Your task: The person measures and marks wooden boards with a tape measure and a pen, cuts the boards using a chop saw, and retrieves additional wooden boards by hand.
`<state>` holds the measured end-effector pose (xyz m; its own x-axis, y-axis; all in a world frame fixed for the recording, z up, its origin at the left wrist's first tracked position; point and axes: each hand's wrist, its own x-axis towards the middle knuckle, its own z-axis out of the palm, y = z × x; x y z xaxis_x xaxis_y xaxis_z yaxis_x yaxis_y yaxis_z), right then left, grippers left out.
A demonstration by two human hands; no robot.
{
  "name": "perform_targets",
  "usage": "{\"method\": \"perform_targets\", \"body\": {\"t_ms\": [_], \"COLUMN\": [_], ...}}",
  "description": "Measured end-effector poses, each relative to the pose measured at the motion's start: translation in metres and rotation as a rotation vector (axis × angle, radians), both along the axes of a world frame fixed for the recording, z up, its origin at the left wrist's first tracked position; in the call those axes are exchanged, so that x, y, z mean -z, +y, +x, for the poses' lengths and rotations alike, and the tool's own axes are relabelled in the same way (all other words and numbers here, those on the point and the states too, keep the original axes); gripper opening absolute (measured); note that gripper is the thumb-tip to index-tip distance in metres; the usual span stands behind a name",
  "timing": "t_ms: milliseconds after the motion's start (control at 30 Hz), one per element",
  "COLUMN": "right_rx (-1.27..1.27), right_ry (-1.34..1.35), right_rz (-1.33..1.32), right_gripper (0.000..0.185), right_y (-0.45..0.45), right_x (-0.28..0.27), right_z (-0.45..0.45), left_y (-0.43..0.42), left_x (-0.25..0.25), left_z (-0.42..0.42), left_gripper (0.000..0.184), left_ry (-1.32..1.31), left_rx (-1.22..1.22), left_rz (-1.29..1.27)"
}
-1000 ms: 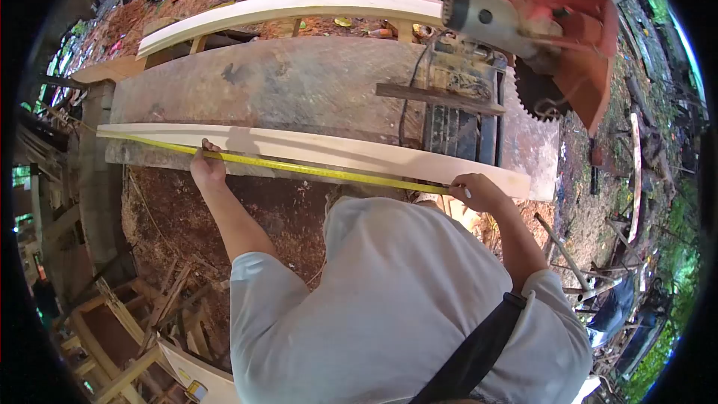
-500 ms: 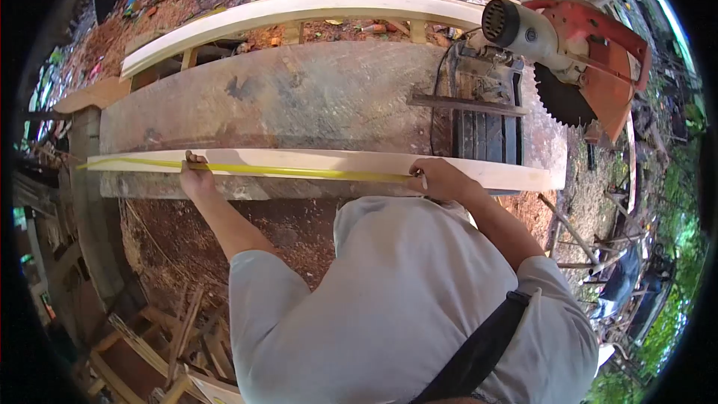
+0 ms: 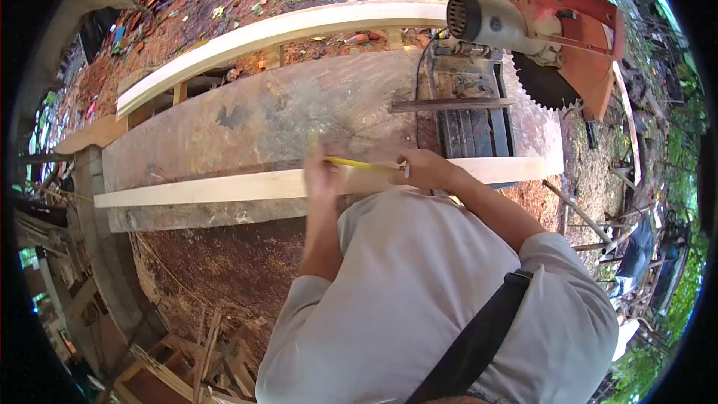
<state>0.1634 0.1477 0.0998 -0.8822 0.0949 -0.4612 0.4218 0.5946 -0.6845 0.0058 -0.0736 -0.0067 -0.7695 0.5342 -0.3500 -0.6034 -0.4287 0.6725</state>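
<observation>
A long pale wooden board lies across the near side of the worktable. Above it, a short stretch of yellow tape measure runs between my two hands. My right hand is closed around the tape's right end; the case is hidden in it, and a small whitish thing shows at the fingers. My left hand is smeared by motion, with the tape's blade running into its fingers, which look closed on it. Both hands are over the middle and right part of the board.
A red and grey circular saw with a toothed blade stands at the table's right, over a dark metal base. Another long board lies along the far side. The worktable is worn. Scrap wood lies at lower left.
My left hand has moved far to the right, toward my right hand. The stretched yellow tape is now much shorter and no longer reaches the board's left end. The view has shifted slightly.
</observation>
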Motion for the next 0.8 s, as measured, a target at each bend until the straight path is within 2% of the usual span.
{"method": "perform_targets", "body": {"t_ms": [33, 100, 133, 200, 233, 300, 333, 400, 433, 467, 533, 567, 600, 633, 667, 700, 767, 800], "right_rx": [0.012, -0.027, -0.012, 0.133, 0.156, 0.113, 0.138, 0.156, 0.183, 0.389, 0.839, 1.084, 1.319, 1.444, 1.337, 1.082, 1.568, 1.907], "right_ry": [0.005, 0.278, 0.281, 0.484, 0.483, 0.643, 0.644, 0.675, 0.675, 0.551, 0.344, 0.264, 0.44, 0.799, 0.667, 0.46, 0.266, 0.132], "right_rz": [-0.003, 0.028, 0.024, -0.066, -0.069, -0.024, -0.021, -0.175, -0.17, -0.294, -0.478, -0.533, -0.743, -0.642, 0.217, 1.02, 1.104, 0.777], "right_gripper": [0.054, 0.053, 0.053, 0.052, 0.052, 0.049, 0.049, 0.042, 0.042, 0.034, 0.022, 0.02, 0.025, 0.027, 0.031, 0.035, 0.045, 0.05], "right_y": [0.003, 0.005, 0.004, -0.001, -0.003, -0.002, 0.002, 0.013, 0.021, 0.031, 0.061, 0.087, 0.12, 0.141, 0.154, 0.166, 0.192, 0.205], "right_x": [0.005, 0.012, 0.014, 0.017, 0.015, 0.004, -0.001, -0.01, -0.011, -0.011, 0.001, 0.024, 0.076, 0.096, 0.084, 0.071, 0.091, 0.108], "right_z": [0.001, 0.001, 0.002, 0.004, 0.003, 0.002, 0.005, 0.014, 0.024, 0.041, 0.089, 0.12, 0.161, 0.19, 0.215, 0.236, 0.271, 0.29], "left_y": [0.021, 0.052, 0.06, 0.073, 0.077, 0.087, 0.087, 0.079, 0.08, 0.085, 0.1, 0.099, 0.103, 0.116, 0.128, 0.133, 0.14, 0.141], "left_x": [-0.014, -0.024, -0.035, -0.068, -0.084, -0.108, -0.096, -0.057, -0.053, -0.056, -0.069, -0.038, -0.03, -0.031, -0.032, -0.018, 0.016, 0.019], "left_z": [0.025, 0.067, 0.073, 0.082, 0.084, 0.086, 0.085, 0.077, 0.066, 0.051, 0.011, -0.022, -0.053, -0.078, -0.098, -0.115, -0.136, -0.136], "left_gripper": [0.035, 0.048, 0.048, 0.053, 0.053, 0.047, 0.047, 0.039, 0.035, 0.032, 0.033, 0.037, 0.039, 0.042, 0.044, 0.044, 0.048, 0.048], "left_ry": [0.048, 0.097, 0.1, 0.392, 0.394, -0.444, -0.444, -0.286, -0.184, -0.076, 0.479, 0.982, 1.183, 1.163, 1.141, 1.143, 1.439, 1.444], "left_rx": [0.16, 0.341, 0.356, 0.59, 0.613, 0.509, 0.532, 0.667, 0.615, 0.558, 0.5, 0.411, 0.461, 0.562, 0.662, 0.671, 0.536, 0.546], "left_rz": [-0.09, -0.241, -0.248, -0.469, -0.473, -0.055, -0.065, 0.143, -0.098, -0.334, -0.907, -1.086, -1.231, -1.34, -1.45, -1.439, -1.352, -1.35]}}
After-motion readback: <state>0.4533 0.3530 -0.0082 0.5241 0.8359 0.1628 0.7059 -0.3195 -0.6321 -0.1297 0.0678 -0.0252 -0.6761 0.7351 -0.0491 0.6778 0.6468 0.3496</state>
